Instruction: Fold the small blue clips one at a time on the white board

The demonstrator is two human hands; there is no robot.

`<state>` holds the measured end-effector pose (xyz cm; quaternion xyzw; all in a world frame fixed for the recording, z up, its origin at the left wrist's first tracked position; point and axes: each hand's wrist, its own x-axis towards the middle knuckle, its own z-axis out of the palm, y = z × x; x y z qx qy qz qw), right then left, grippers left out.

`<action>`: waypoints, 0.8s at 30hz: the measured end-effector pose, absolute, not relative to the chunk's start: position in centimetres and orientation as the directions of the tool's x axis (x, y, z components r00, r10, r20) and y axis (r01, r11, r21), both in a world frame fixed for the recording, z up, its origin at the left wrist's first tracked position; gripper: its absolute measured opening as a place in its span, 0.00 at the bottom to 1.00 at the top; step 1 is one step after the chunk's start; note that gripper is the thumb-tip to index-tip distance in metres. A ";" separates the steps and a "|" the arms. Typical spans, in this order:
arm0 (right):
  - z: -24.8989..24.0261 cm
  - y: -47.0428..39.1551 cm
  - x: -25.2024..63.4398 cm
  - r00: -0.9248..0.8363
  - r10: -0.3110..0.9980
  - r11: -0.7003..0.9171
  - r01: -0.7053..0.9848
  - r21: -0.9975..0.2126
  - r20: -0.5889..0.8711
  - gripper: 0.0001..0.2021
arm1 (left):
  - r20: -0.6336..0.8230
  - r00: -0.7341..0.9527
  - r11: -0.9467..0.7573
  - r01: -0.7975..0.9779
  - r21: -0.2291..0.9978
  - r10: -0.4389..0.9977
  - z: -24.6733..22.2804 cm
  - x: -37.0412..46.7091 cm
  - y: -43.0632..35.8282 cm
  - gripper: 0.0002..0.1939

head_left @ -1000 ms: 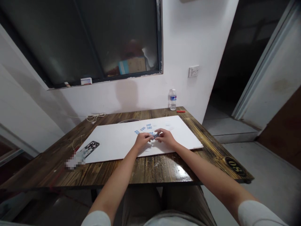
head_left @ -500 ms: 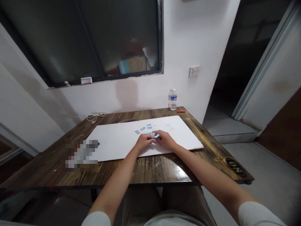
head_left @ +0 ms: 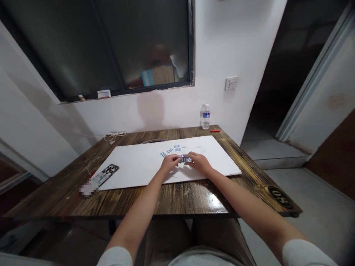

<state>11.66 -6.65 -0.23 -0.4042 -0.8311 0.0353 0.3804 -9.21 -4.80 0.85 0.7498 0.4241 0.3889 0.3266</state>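
My left hand and my right hand meet over a white board. Between their fingertips is a small dark-blue patterned piece, too small to name exactly; the fingers of both hands close on its edges. Just beyond the hands, several small blue-and-white pieces lie flat on the board, such as a slanted piece and an upper piece. More blue pieces show partly behind my fingers.
The board rests on a dark wooden table. A phone lies across its left end. At the back stand a water bottle and, beside it, a red pen-like stick. A coiled white cable is at the back left.
The blue piece between my fingertips has turned and shows a flatter, darker face. Both hands stay in nearly the same place. The whole view has shifted slightly.
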 end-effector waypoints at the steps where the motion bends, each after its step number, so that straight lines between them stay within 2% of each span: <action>1: -0.3 -6.6 11.6 -0.387 0.696 0.673 0.646 -0.360 0.605 0.18 | 0.304 0.335 -0.422 0.373 0.826 0.892 0.7 -9.2 -4.7 0.16; 6: -0.6 -6.4 11.6 -0.368 0.698 0.673 0.631 -0.386 0.614 0.16 | 0.293 0.322 -0.398 0.334 0.854 0.900 0.5 -9.2 -4.5 0.18; 10: -0.7 -6.4 11.6 -0.360 0.689 0.685 0.609 -0.400 0.629 0.19 | 0.267 0.303 -0.365 0.335 0.869 0.915 0.6 -9.2 -4.6 0.17; 13: -0.7 -6.4 11.5 -0.381 0.637 0.730 0.577 -0.366 0.670 0.21 | 0.260 0.296 -0.355 0.333 0.873 0.919 0.6 -9.1 -4.7 0.17; 19: -1.1 -6.1 11.3 -0.405 0.575 0.765 0.573 -0.293 0.711 0.13 | 0.268 0.344 -0.371 0.278 0.886 0.900 0.8 -9.0 -4.8 0.21; 24: -1.2 -6.0 11.3 -0.367 0.574 0.762 0.567 -0.313 0.732 0.11 | 0.275 0.326 -0.365 0.259 0.894 0.904 0.9 -8.9 -4.9 0.24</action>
